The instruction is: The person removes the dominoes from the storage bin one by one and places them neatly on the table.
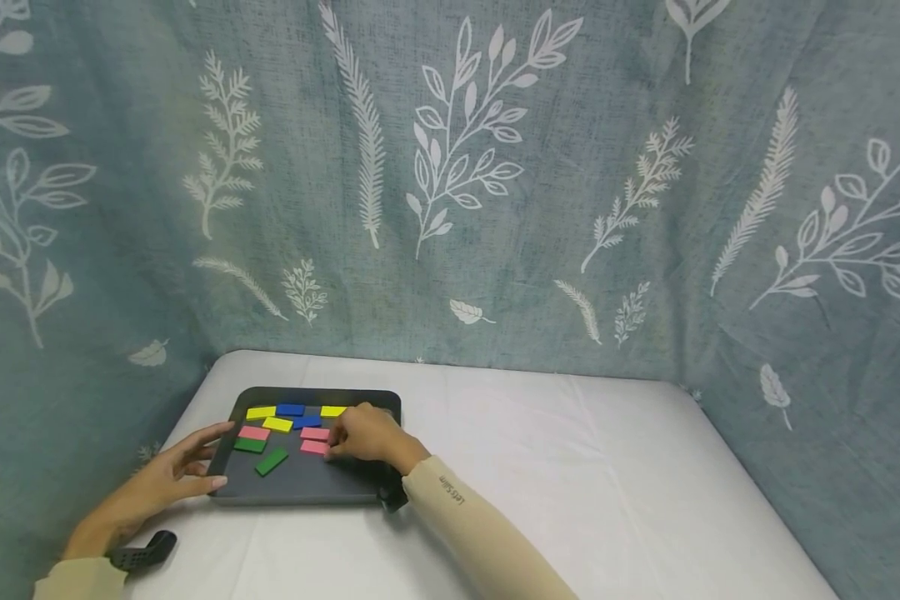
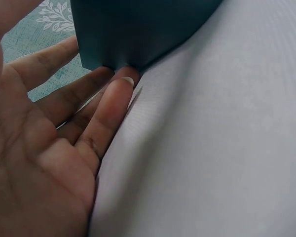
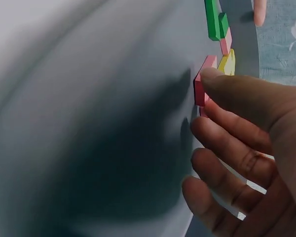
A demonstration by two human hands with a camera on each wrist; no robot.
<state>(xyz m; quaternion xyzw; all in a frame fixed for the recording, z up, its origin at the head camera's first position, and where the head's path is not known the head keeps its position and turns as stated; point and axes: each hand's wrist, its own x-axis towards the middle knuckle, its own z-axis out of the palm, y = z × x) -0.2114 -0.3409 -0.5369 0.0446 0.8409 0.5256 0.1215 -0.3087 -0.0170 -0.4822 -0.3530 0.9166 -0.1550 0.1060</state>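
A dark grey tray holds several small flat blocks in yellow, blue, pink and green. My right hand reaches over its right side and pinches a pink block; the thumb lies on the block, and the index fingertip is partly hidden behind it. Another pink block lies close beside it. The other right fingers hang loosely curled above the tray floor. At the tray's left side, my left hand touches the outer wall and rim with spread fingers, its thumb by the near left corner.
Along the tray's far side lie yellow blocks and blue blocks. A green block lies slantwise nearer the front. White cloth covers the table, and a patterned curtain hangs behind and at both sides.
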